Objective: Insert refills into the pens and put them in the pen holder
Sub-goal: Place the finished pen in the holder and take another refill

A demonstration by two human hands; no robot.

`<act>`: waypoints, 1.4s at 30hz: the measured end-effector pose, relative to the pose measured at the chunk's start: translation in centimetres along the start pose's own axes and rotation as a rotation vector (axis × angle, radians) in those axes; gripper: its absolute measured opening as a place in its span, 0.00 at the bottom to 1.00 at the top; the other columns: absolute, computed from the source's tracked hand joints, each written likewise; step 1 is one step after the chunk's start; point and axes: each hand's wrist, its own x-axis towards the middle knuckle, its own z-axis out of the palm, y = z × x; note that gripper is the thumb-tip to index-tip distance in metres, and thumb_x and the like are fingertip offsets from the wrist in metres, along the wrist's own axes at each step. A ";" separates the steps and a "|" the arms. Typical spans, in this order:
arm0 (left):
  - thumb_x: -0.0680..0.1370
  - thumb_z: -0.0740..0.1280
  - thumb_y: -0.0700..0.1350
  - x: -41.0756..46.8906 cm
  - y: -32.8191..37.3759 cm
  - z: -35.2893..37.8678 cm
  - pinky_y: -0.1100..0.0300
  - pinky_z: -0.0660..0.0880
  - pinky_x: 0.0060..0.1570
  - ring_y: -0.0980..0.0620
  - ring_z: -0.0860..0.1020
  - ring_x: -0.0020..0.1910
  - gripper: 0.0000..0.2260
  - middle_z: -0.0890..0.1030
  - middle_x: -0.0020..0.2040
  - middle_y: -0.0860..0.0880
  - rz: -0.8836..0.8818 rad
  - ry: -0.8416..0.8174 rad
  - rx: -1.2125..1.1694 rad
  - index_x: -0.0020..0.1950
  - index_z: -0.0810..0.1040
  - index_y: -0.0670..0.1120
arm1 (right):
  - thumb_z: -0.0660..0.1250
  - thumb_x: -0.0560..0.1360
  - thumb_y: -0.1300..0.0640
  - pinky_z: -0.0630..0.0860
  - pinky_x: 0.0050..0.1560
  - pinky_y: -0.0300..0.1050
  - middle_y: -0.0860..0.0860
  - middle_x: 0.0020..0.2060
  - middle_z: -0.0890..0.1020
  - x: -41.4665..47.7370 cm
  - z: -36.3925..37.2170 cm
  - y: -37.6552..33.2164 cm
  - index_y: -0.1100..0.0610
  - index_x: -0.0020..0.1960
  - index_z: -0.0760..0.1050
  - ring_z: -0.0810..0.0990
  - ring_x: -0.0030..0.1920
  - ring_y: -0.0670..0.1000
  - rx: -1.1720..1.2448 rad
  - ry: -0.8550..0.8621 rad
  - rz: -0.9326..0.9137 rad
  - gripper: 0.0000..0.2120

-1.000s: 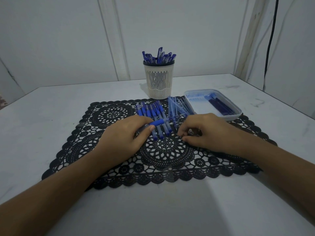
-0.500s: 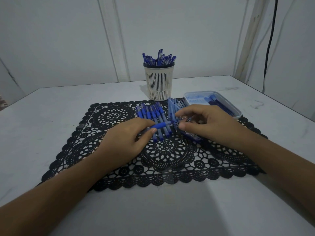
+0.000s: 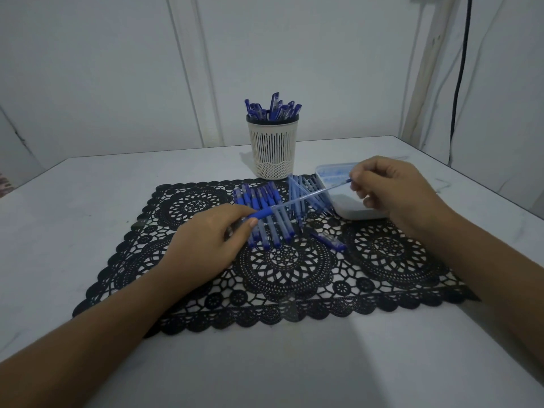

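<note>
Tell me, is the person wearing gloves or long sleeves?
No. The left hand and right hand are bare: no gloves, rings or watch show. The left arm and right arm are bare too, with no sleeve in view.

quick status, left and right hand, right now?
Left hand: grips the pen by its blue grip section.
Right hand: pinches the far end of the refill, which runs into the pen.

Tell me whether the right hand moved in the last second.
Yes. The right hand went from the mat back and to the right, and is now over the tray.
</note>
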 end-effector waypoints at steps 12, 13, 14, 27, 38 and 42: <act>0.74 0.52 0.60 0.0 -0.1 0.3 0.67 0.70 0.36 0.66 0.73 0.37 0.21 0.73 0.37 0.64 -0.047 -0.003 0.002 0.54 0.78 0.50 | 0.64 0.74 0.62 0.65 0.37 0.33 0.52 0.38 0.80 0.9 1.7 1.8 0.60 0.44 0.76 0.74 0.37 0.47 -0.718 0.199 -0.443 0.03; 0.74 0.52 0.61 0.0 0.0 0.3 0.67 0.70 0.36 0.66 0.73 0.37 0.22 0.72 0.37 0.64 -0.048 -0.002 0.001 0.54 0.78 0.51 | 0.63 0.75 0.61 0.63 0.36 0.35 0.53 0.39 0.80 1.2 2.1 2.1 0.61 0.45 0.76 0.73 0.37 0.48 -0.804 0.173 -0.484 0.04; 0.74 0.52 0.61 0.0 0.0 0.3 0.67 0.70 0.36 0.66 0.73 0.37 0.22 0.72 0.37 0.64 -0.049 0.000 0.001 0.54 0.78 0.51 | 0.62 0.76 0.61 0.63 0.37 0.37 0.54 0.41 0.80 1.5 2.4 2.3 0.61 0.46 0.77 0.72 0.38 0.48 -0.869 0.146 -0.502 0.06; 0.75 0.52 0.60 0.1 0.1 0.3 0.67 0.70 0.34 0.62 0.74 0.36 0.21 0.73 0.35 0.63 -0.031 0.001 0.011 0.52 0.79 0.51 | 0.60 0.78 0.54 0.65 0.39 0.33 0.48 0.50 0.83 2.4 1.4 1.9 0.53 0.55 0.80 0.75 0.38 0.43 -0.747 -0.001 -0.343 0.12; 0.75 0.52 0.60 0.0 -0.1 0.4 0.68 0.69 0.36 0.65 0.72 0.37 0.21 0.75 0.38 0.60 -0.026 -0.005 0.020 0.53 0.79 0.51 | 0.63 0.73 0.56 0.68 0.38 0.42 0.53 0.35 0.75 5.2 -2.6 2.7 0.56 0.37 0.75 0.73 0.38 0.53 -1.240 -0.066 0.071 0.07; 0.75 0.52 0.60 -0.1 -0.1 0.3 0.70 0.68 0.36 0.64 0.72 0.37 0.21 0.75 0.38 0.60 -0.026 -0.008 0.023 0.53 0.79 0.51 | 0.64 0.72 0.57 0.68 0.38 0.44 0.51 0.29 0.69 5.6 -2.4 2.9 0.54 0.31 0.66 0.71 0.35 0.53 -1.288 -0.054 0.065 0.13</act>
